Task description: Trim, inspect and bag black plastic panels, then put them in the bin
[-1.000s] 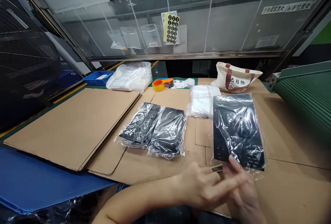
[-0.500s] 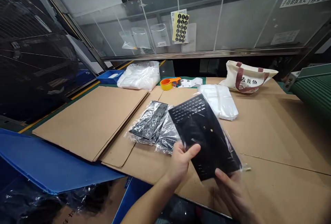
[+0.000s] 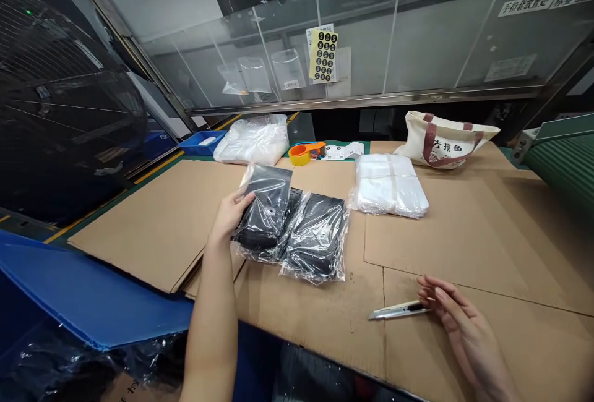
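Observation:
My left hand (image 3: 233, 215) grips the left edge of a black flat panel in a clear plastic bag (image 3: 268, 201), thumb on top. That panel lies over the left one of two stacks of bagged black panels, and another bagged black panel (image 3: 315, 235) shows just to the right. My right hand (image 3: 459, 325) is at the lower right, fingers loosely curled and thumb apart, holding nothing. Close to its fingertips a utility knife (image 3: 394, 311) lies on the cardboard; whether they touch is unclear.
Flat cardboard sheets (image 3: 143, 210) lie at left. Behind are a bundle of clear bags (image 3: 390, 185), a bigger plastic-wrapped pack (image 3: 255, 139), an orange tape dispenser (image 3: 306, 152), a blue tray (image 3: 200, 143) and a cloth bag (image 3: 448, 142). A blue bin flap (image 3: 93, 290) juts out at lower left.
The black panel, held in both hands before, has moved left onto the left stack in my left hand. My right hand has let go of it and moved right, beside the knife.

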Demonstrator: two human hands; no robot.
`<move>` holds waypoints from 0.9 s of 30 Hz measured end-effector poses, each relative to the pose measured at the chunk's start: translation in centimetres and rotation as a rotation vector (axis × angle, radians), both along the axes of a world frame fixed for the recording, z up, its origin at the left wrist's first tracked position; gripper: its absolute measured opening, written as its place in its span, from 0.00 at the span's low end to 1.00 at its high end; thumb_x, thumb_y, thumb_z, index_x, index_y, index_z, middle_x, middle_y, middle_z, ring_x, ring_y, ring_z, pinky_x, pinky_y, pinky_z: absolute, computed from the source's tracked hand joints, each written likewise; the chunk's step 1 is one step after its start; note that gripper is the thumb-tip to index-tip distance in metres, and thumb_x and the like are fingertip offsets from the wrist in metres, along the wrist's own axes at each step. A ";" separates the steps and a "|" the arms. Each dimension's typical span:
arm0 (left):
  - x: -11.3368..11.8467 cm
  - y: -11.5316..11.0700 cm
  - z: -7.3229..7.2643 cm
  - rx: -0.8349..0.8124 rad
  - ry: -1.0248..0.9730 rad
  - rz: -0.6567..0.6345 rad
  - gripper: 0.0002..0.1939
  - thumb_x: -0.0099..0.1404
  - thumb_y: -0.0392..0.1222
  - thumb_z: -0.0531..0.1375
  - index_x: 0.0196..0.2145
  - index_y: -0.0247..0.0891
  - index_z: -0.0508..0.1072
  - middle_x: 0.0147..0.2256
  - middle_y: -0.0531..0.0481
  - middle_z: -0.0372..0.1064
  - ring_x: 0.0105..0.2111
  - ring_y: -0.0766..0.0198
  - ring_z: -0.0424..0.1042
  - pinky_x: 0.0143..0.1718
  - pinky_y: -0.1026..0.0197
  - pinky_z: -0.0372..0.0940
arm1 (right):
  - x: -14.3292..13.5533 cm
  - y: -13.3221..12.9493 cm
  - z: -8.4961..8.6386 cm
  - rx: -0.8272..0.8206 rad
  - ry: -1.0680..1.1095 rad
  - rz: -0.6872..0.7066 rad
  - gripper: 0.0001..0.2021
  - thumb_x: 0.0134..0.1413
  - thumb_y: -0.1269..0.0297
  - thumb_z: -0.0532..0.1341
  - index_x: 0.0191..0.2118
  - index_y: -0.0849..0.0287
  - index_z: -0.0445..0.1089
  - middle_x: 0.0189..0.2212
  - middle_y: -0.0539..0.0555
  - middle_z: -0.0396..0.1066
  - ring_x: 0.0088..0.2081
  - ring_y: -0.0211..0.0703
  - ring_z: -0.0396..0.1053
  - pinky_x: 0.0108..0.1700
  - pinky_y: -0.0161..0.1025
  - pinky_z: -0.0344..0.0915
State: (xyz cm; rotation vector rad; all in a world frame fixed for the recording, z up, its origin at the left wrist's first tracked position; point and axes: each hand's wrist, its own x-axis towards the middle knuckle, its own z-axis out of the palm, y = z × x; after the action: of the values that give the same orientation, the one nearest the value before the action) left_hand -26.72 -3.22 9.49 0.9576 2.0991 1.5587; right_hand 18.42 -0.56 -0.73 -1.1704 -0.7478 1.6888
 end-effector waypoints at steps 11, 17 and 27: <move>0.9 0.1 -0.4 -0.459 0.449 0.028 0.32 0.56 0.52 0.60 0.54 0.32 0.68 0.53 0.32 0.69 0.56 0.39 0.64 0.57 0.43 0.56 | 1.0 0.5 0.0 -0.008 0.005 -0.091 0.21 0.29 0.51 0.76 0.33 0.56 0.79 0.36 0.55 0.79 0.32 0.39 0.75 0.37 0.28 0.73; 5.5 0.6 1.1 -0.649 0.775 0.016 0.42 0.62 0.64 0.52 0.65 0.37 0.52 0.65 0.29 0.49 0.64 0.37 0.50 0.58 0.34 0.51 | 1.1 0.8 -1.1 0.062 -0.039 -0.112 0.21 0.33 0.49 0.74 0.34 0.55 0.79 0.36 0.55 0.79 0.32 0.39 0.75 0.38 0.28 0.73; 6.8 3.0 -0.7 -0.766 0.780 -0.028 0.40 0.61 0.60 0.52 0.65 0.35 0.53 0.62 0.28 0.51 0.58 0.31 0.57 0.53 0.31 0.56 | 0.5 -0.4 -0.9 0.339 -0.480 0.077 0.20 0.48 0.44 0.64 0.39 0.55 0.77 0.43 0.56 0.77 0.48 0.49 0.72 0.52 0.37 0.68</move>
State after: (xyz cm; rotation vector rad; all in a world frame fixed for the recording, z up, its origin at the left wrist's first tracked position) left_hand -19.92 -0.27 8.76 1.3716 2.8009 0.2270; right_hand 18.90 -0.94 -1.66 -1.3245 -1.3321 1.2785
